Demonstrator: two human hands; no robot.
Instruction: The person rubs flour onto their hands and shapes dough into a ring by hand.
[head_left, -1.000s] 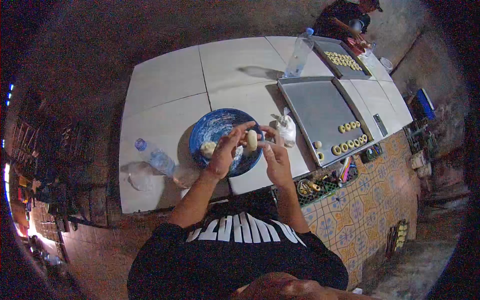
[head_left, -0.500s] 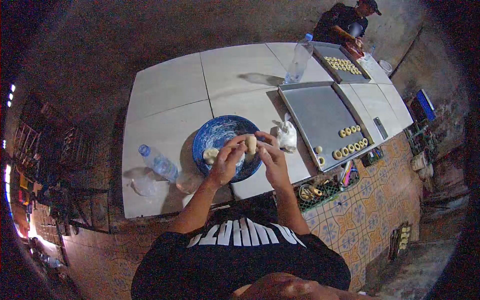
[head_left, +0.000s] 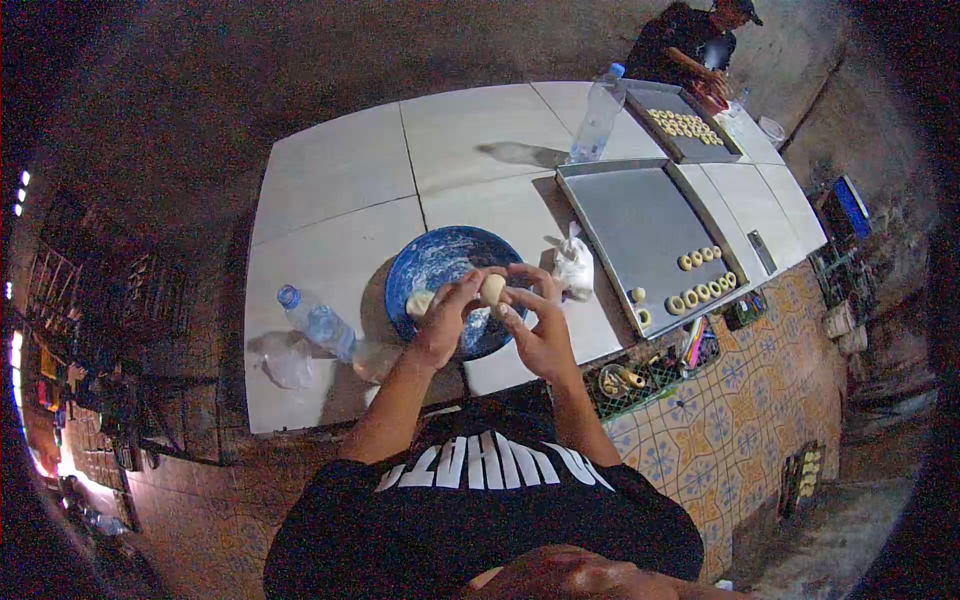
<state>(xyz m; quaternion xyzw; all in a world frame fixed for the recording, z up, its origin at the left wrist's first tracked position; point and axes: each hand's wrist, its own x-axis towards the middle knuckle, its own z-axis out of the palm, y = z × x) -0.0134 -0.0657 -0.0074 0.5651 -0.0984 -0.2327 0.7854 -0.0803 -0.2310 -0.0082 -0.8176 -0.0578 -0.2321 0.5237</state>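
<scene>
A small pale piece of dough is held between my two hands, above a blue bowl smeared with white flour. My left hand grips the dough from the left, its fingers closed on it. From the right, the fingers and thumb of my right hand press against the same piece. A larger lump of dough lies inside the bowl at the left, partly hidden by my left hand. Right of the bowl, close to my right hand, stands a knotted plastic bag with white contents.
A metal tray at the right carries several dough rings. Another tray with rings lies farther back, near a person. Plastic bottles stand at the left and back. A green crate sits below the table's edge.
The dough between my hands has turned from an upright, longer shape to a rounder one and shifted slightly left. My fingers have changed their hold on it.
</scene>
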